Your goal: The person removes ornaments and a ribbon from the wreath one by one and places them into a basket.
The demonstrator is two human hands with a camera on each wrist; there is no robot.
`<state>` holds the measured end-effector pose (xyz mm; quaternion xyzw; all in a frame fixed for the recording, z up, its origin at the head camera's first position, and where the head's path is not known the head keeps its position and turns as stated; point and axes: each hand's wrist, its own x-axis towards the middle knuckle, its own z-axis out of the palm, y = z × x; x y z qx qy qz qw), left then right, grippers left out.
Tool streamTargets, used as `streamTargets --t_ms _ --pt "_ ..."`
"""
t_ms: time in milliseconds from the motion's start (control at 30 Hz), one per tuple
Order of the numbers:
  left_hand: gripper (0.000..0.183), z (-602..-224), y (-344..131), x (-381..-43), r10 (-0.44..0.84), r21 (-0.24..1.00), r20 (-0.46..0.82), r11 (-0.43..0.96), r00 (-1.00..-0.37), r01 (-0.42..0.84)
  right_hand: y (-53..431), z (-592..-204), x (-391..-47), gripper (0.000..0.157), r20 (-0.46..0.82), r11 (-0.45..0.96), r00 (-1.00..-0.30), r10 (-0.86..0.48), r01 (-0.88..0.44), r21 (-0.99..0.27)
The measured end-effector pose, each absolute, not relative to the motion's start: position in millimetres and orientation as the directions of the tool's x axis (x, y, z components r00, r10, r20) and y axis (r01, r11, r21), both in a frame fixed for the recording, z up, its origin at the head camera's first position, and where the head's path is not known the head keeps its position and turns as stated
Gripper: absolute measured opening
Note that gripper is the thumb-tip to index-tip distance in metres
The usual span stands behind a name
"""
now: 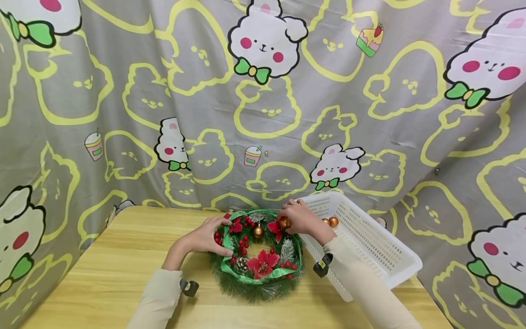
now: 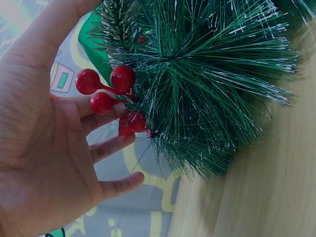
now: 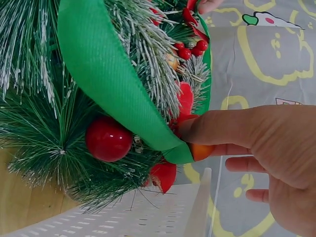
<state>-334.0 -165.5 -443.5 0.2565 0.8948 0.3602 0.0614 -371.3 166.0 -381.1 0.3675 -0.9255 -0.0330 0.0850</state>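
Note:
A green Christmas wreath [image 1: 256, 292] lies on the wooden table, trimmed with green ribbon [image 3: 103, 74], red poinsettias [image 1: 263, 264], a pinecone [image 1: 242, 264] and red berries [image 2: 122, 79]. At its far right side, my right hand [image 1: 299, 216] pinches a golden bauble [image 1: 284, 222] between thumb and fingers, beside a red poinsettia. Part of this bauble [image 3: 201, 151] is covered by the thumb and ribbon in the right wrist view. My left hand [image 1: 205, 235] rests at the wreath's left edge, thumb and fingers spread, its palm apart from the needles. Another golden bauble [image 1: 258, 231] sits inside the ring.
To the right stands a white perforated plastic basket [image 1: 386, 256], with a few golden baubles [image 1: 333, 221] at its far left. The wooden table [image 1: 135, 256] extends left and in front of the wreath. A patterned grey curtain [image 1: 205, 114] hangs behind.

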Motion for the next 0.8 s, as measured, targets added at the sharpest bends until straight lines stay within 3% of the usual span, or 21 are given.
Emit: streamTargets --t_ms 800 --pt "0.084 -444.9 -165.4 -333.4 0.504 0.671 0.093 0.606 -0.859 0.428 160.0 -383.9 -372.9 0.023 0.147 0.733 -0.719 -0.680 -0.668 0.126"
